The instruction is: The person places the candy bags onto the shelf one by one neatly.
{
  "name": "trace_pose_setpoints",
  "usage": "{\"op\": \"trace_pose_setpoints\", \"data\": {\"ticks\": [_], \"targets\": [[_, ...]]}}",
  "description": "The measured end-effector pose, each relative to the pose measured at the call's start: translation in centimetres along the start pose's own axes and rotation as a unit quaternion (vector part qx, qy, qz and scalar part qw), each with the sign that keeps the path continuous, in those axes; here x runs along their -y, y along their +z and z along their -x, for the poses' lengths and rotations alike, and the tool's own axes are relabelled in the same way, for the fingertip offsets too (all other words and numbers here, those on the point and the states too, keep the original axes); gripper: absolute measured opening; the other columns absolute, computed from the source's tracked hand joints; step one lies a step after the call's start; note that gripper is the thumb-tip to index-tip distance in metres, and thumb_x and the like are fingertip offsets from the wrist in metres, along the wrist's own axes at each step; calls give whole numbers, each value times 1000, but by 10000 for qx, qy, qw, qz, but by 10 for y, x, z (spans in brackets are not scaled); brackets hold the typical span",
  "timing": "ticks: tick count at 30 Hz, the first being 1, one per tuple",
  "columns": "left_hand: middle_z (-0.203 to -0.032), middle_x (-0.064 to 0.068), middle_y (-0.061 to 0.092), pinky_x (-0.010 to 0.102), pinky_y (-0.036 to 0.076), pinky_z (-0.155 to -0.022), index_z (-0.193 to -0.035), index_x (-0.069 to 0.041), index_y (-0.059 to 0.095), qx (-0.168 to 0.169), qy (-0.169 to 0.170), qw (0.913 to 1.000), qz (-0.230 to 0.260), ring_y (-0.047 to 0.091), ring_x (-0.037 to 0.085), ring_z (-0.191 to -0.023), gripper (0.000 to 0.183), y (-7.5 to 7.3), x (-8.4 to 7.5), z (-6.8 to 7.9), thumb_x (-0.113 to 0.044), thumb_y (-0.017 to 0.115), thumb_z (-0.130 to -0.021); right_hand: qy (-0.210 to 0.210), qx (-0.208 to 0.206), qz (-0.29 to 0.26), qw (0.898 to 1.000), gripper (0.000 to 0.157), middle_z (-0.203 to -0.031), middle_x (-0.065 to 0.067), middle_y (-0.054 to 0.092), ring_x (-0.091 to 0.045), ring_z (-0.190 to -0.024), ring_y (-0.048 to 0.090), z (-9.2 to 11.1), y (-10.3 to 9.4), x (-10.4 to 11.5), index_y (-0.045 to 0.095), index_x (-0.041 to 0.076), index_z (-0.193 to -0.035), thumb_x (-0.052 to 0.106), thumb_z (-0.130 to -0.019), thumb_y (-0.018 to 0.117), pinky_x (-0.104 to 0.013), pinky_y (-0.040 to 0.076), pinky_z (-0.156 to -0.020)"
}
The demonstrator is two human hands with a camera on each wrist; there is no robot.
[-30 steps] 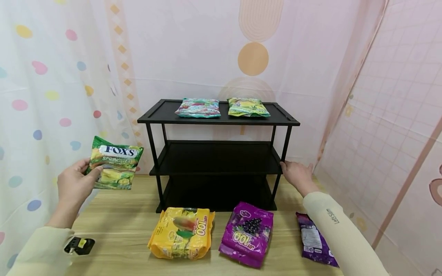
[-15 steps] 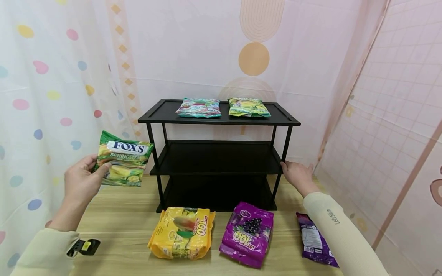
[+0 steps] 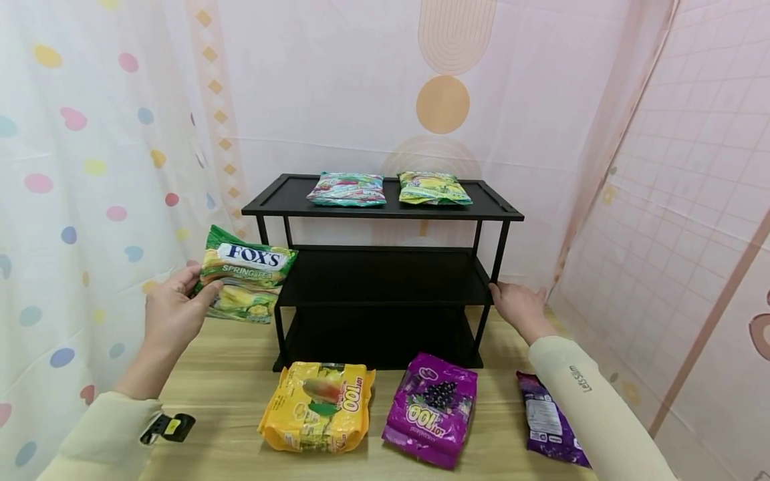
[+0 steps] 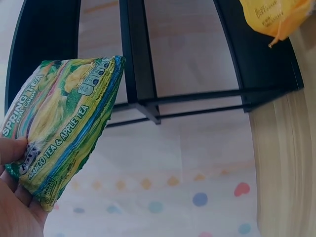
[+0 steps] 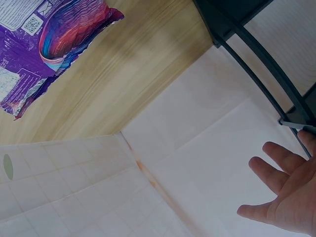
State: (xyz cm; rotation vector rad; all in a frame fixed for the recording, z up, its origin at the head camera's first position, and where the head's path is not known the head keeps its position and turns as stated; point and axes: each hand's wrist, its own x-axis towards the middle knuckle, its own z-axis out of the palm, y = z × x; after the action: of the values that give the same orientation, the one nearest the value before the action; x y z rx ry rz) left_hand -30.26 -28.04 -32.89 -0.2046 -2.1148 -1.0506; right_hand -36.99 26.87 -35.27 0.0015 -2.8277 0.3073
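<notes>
My left hand (image 3: 176,310) pinches a green bag of Fox's Spring Tea candy (image 3: 249,277) by its left side, thumb on the front. The bag is in the air and overlaps the left end of the black three-tier rack (image 3: 385,274) in the head view. In the left wrist view the candy bag (image 4: 64,123) slants upward beside the rack. My right hand (image 3: 520,307) touches the rack's right side at the middle shelf. The right wrist view shows that hand (image 5: 291,192) with several fingers straight and spread, one fingertip at the shelf edge; its thumb is hidden.
On the top shelf lie a teal candy bag (image 3: 347,189) and a yellow-green one (image 3: 433,188). A yellow Lot 100 bag (image 3: 319,407) and a purple one (image 3: 432,409) lie before the rack. Another purple bag (image 3: 547,417) is partly behind the right sleeve. Curtains hang around the table.
My left hand has carried the green candy bag rightward and slightly up, from left of the rack to over its left edge in the head view. The right hand stays at the rack.
</notes>
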Motion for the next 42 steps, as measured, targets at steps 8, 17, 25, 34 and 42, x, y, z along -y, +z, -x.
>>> {"op": "trace_pose_setpoints", "data": {"ticks": [8, 17, 25, 34, 42], "targets": [[-113, 23, 69, 9, 45, -57, -126, 5, 64, 144, 40, 9997, 204, 55, -15, -73, 36, 20, -14, 1, -17, 65, -97, 5, -14, -21, 10000, 52, -137, -24, 55, -51, -128, 46, 0, 1, 0, 54, 5, -141, 36, -109, 29, -79, 5, -104], [-111, 18, 71, 14, 45, -55, -125, 1, 65, 361, 52, 9988, 316, 59, -1, -72, 35, 39, -29, 0, -21, 65, -98, -1, -17, -34, 10000, 52, -138, -23, 55, -51, -128, 46, 0, 0, 0, 54, 5, -141, 36, -109, 28, -78, 5, -104], [-115, 16, 70, 16, 47, -56, -126, -1, 65, 616, 74, 9975, 351, 60, 7, -77, 35, 54, -35, -3, -22, 64, -99, 11, 15, -67, 10000, 53, -137, -24, 54, -51, -128, 46, -1, 0, -1, 54, 4, -141, 36, -109, 28, -78, 4, -104], [-113, 16, 71, 16, 49, -60, -125, 1, 64, 826, 221, 9952, 467, 63, 12, -81, 31, 71, -36, -9, -15, 64, -98, 51, -4, 19, 10000, 52, -135, -26, 55, -52, -125, 48, 5, -1, 1, 55, 4, -140, 36, -109, 29, -79, 7, -103], [-109, 16, 72, 19, 48, -57, -121, 2, 66, 1036, 141, 9926, 617, 62, 17, -75, 27, 86, -44, -13, -11, 64, -97, 49, -19, -26, 10000, 52, -136, -25, 55, -52, -125, 48, 5, -2, 0, 55, 4, -140, 36, -109, 29, -79, 6, -103]]}}
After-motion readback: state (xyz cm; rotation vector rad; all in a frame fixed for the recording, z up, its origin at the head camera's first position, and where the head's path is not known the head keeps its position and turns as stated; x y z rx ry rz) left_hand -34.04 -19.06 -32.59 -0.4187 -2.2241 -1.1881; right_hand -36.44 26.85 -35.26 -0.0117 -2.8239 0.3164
